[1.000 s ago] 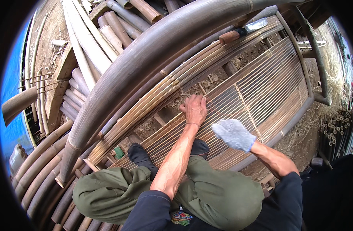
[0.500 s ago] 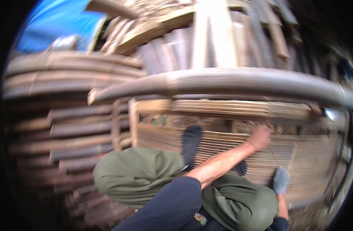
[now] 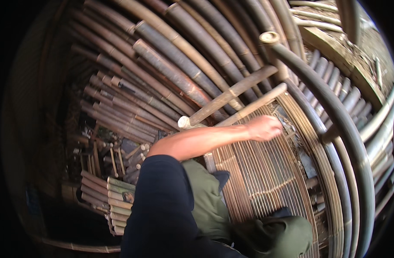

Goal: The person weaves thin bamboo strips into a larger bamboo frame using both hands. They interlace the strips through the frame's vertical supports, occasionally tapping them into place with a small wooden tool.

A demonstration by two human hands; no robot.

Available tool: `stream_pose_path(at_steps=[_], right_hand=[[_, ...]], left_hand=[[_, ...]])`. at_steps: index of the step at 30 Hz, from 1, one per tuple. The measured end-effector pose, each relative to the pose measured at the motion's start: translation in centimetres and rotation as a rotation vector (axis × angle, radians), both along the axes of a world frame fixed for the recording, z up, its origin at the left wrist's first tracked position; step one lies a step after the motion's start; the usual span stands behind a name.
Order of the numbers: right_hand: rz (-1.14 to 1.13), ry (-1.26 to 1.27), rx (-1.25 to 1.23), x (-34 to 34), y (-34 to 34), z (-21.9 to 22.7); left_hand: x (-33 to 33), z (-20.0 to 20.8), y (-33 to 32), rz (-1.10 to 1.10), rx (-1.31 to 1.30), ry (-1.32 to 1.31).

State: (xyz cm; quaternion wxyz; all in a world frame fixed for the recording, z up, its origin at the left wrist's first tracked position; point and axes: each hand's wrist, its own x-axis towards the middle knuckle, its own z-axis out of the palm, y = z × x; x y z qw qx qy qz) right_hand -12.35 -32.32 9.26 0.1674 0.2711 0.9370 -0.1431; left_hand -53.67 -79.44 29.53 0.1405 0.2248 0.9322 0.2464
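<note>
My bare left hand reaches across the slatted bamboo bench, over its far end near the end pole. The fingers are curled closed. What they hold, if anything, is too small and blurred to make out. Beneath the hand, thin parallel bamboo slats run along the bench, with a lighter cross strip over them. I cannot tell whether the hand touches the slats. My right hand is out of view. My legs in green trousers are bent over the bench, with a dark sock on the slats.
Many long bamboo poles lie stacked beyond the bench. One thick curved pole runs along its right side, and a shorter pole crosses near the end. Shorter cut bamboo pieces lie at lower left.
The view has swung left, toward the bench's end and the pole stack. My left hand has moved to that end. My gloved right hand has left the view.
</note>
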Motion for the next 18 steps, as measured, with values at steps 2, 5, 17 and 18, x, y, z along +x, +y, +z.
stream_pose_path(at_steps=[2, 5, 17, 18], right_hand=[[0.080, 0.038, -0.045, -5.8, -2.5, 1.9], [0.166, 0.076, -0.063, -13.2, -7.4, 4.9], [0.434, 0.042, -0.145, -25.3, -26.2, 11.9], [0.461, 0.025, -0.165, -25.4, -27.3, 12.3]], left_hand=[[0.6, -0.1, -10.3, 0.344, -0.085, 0.061], [1.7, -2.0, -25.3, 0.978, 0.153, 0.543], [-5.4, 3.6, -57.1, 1.589, 0.421, 0.782], [-4.4, 3.4, -58.2, 1.584, 0.493, 0.823]])
